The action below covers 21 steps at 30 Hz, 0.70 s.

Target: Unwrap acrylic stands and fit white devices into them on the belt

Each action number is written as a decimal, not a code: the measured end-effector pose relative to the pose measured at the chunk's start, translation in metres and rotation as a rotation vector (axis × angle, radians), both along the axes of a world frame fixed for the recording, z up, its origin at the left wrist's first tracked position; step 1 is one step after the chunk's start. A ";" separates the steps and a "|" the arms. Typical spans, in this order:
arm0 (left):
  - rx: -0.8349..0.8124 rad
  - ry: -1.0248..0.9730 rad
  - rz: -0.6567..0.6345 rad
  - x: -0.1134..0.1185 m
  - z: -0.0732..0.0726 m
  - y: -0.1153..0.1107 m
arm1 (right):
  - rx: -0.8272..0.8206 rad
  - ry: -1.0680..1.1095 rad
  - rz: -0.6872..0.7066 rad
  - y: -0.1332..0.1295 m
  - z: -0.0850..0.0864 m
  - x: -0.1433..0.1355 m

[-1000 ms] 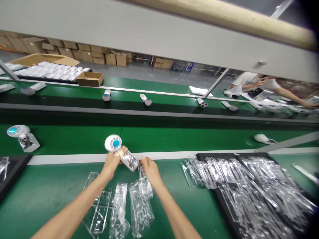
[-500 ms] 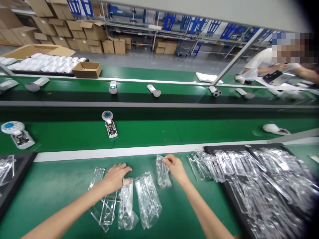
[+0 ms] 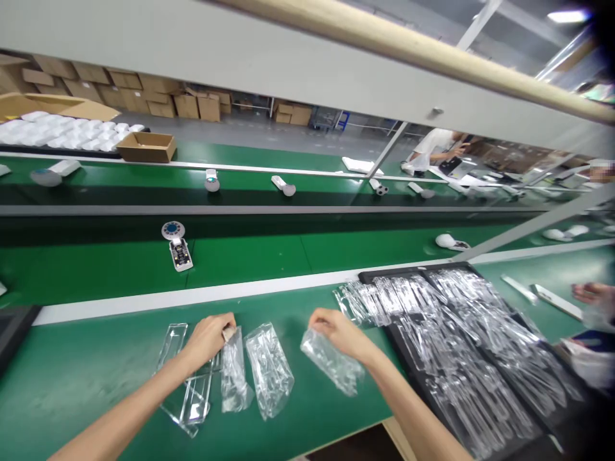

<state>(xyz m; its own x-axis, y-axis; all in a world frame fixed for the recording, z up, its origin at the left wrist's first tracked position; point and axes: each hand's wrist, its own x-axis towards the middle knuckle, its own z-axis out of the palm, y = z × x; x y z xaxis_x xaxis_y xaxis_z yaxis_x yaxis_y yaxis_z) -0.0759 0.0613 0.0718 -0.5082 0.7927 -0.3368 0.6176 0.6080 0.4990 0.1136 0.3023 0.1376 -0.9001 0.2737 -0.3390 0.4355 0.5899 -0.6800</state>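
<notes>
My left hand [image 3: 207, 339] is closed, its fingertips pinching the top end of a clear plastic bag [image 3: 235, 374] that lies on the green bench. My right hand [image 3: 340, 331] grips the upper edge of another crumpled clear bag [image 3: 331, 363], which slants down to the right beneath the fingers. Between the hands lies a third bag [image 3: 270, 371] with clear pieces inside. Several loose transparent plastic frames [image 3: 196, 400] lie partly under my left forearm and wrist.
At the right, a black tray [image 3: 418, 381] holds many clear plastic frames. Beyond the white rail, a white device with its circuit board exposed [image 3: 180, 253] lies on the green conveyor [image 3: 254, 259]. A co-worker's hand [image 3: 593, 293] shows at the far right.
The view has turned up and to the right. My right hand's bag has swung from hanging down to slanting rightward. My left fingers have closed on the top of their bag.
</notes>
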 end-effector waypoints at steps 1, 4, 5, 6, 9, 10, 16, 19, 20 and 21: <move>0.019 -0.003 0.014 -0.001 0.000 0.001 | -0.015 -0.049 0.062 -0.009 -0.011 -0.009; 0.081 -0.011 0.060 -0.004 0.001 0.002 | 0.005 -0.132 0.163 -0.038 -0.044 -0.037; 0.098 -0.014 0.070 -0.004 0.001 0.003 | 0.028 -0.155 0.186 -0.046 -0.054 -0.045; 0.112 -0.017 0.076 -0.005 0.002 0.003 | 0.057 -0.172 0.203 -0.053 -0.061 -0.052; 0.144 -0.030 0.085 -0.004 0.010 0.002 | 0.164 -0.195 0.225 -0.065 -0.075 -0.067; 0.156 -0.033 0.092 -0.004 0.013 0.002 | 0.193 -0.198 0.230 -0.066 -0.077 -0.070; 0.249 -0.044 0.145 0.001 0.044 -0.006 | 0.255 -0.126 0.255 -0.063 -0.058 -0.067; 0.321 -0.093 0.161 0.005 0.064 -0.015 | 0.203 -0.048 0.266 -0.060 -0.024 -0.051; 0.345 -0.115 0.157 0.007 0.071 -0.019 | 0.162 -0.018 0.252 -0.059 -0.012 -0.045; 0.364 -0.133 0.149 0.009 0.079 -0.022 | 0.110 0.013 0.220 -0.058 0.001 -0.039</move>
